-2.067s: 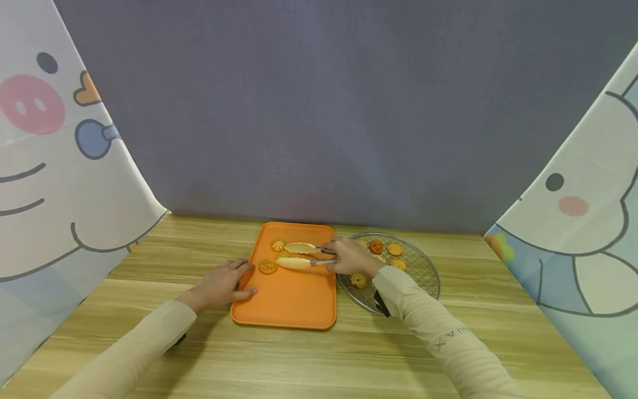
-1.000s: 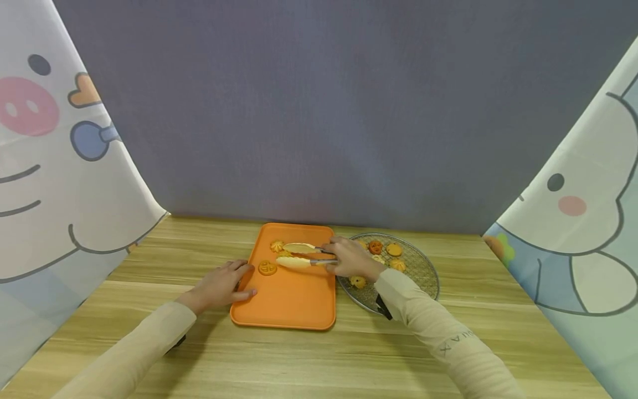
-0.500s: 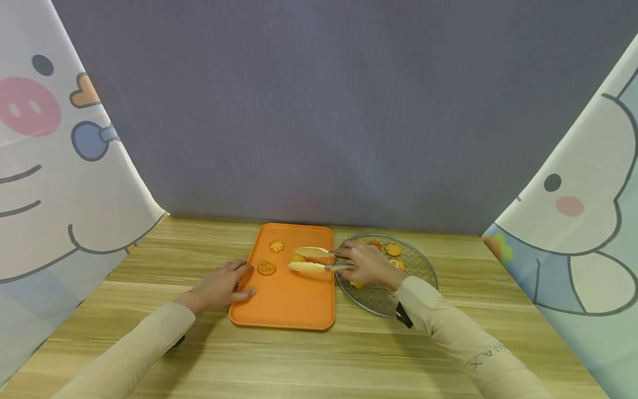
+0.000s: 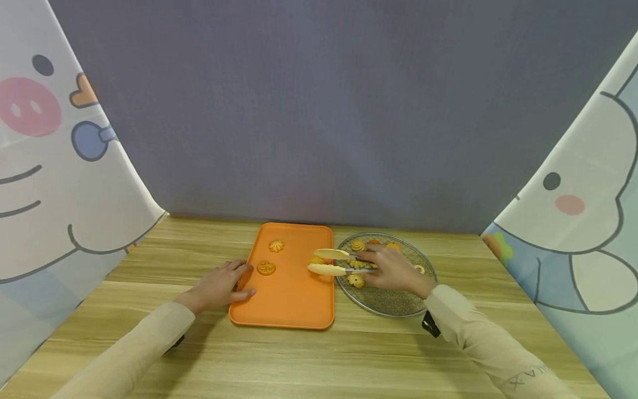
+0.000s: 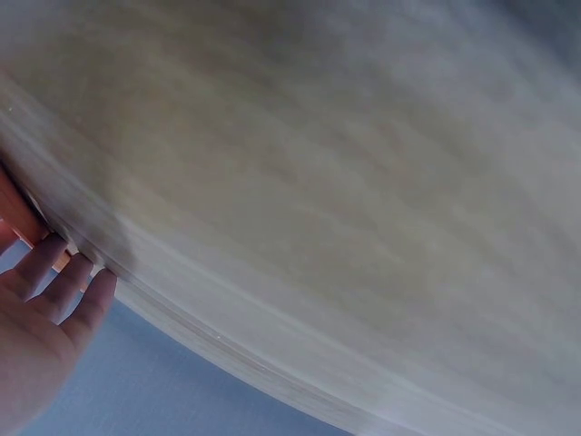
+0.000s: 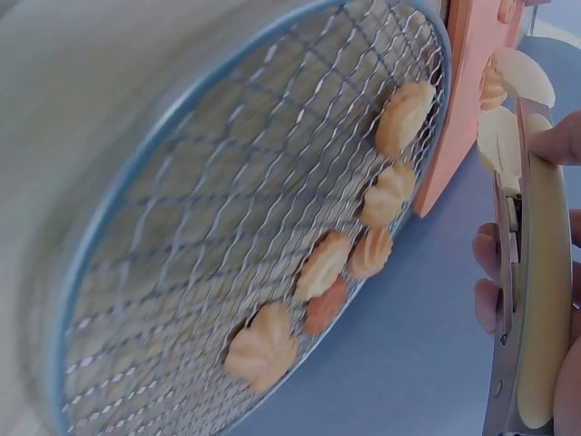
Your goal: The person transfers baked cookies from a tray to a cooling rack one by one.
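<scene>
My right hand (image 4: 396, 270) grips a pair of tongs (image 4: 328, 270) with cream tips and metal arms. Between the tips is a small golden cookie (image 4: 317, 259), over the right side of the orange tray (image 4: 284, 305); the right wrist view also shows this cookie (image 6: 492, 89) between the tips. My left hand (image 4: 219, 285) rests at the tray's left edge, thumb over the rim and fingers relaxed. On the tray lie a ridged flower-shaped cookie (image 4: 276, 246) and a round brown cookie (image 4: 266, 268) with a cut-out pattern.
A round wire mesh rack (image 4: 394, 303) with a metal rim stands right of the tray. Several cookies lie on it, among them a swirl cookie (image 4: 358, 245) and a flower cookie (image 4: 356, 281); my right hand hides some. A grey curtain (image 4: 319, 111) rises behind the wooden table (image 4: 199, 354).
My right hand has moved right with the tongs, carrying the golden cookie away from the other two cookies toward the tray's right edge. My left hand has stayed put.
</scene>
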Available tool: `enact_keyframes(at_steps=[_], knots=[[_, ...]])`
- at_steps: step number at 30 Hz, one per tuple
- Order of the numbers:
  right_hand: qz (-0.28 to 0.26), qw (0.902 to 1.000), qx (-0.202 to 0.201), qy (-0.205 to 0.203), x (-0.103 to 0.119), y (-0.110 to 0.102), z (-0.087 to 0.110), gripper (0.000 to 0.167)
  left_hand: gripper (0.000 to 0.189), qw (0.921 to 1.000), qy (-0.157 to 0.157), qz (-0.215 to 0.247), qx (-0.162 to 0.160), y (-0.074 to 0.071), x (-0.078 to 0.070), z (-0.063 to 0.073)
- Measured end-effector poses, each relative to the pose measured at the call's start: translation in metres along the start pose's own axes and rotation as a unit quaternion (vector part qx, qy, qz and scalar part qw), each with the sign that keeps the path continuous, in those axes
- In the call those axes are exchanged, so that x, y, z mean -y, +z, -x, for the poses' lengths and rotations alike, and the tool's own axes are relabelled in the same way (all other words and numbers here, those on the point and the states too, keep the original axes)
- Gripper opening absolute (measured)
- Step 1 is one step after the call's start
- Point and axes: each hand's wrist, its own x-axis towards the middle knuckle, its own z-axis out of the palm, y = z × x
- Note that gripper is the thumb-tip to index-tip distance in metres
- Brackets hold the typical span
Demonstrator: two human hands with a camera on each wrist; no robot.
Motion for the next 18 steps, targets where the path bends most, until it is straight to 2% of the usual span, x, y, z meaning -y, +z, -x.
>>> enact_keyframes(at_steps=[4, 8, 18], knots=[[0.004, 1.0000, -0.005, 0.005, -0.005, -0.004, 0.009, 0.049, 0.065, 1.0000, 0.001, -0.002, -0.001, 0.000, 0.001, 0.000], [0.014, 0.9996, -0.022, -0.008, -0.010, -0.008, 0.018, 0.047, 0.065, 1.0000, 0.001, -0.002, -0.002, 0.000, 0.000, 0.000], [0.027, 0.9989, -0.038, 0.004, -0.022, -0.016, 0.044, 0.047, 0.064, 1.0000, 0.002, -0.003, -0.004, -0.003, -0.001, 0.000]])
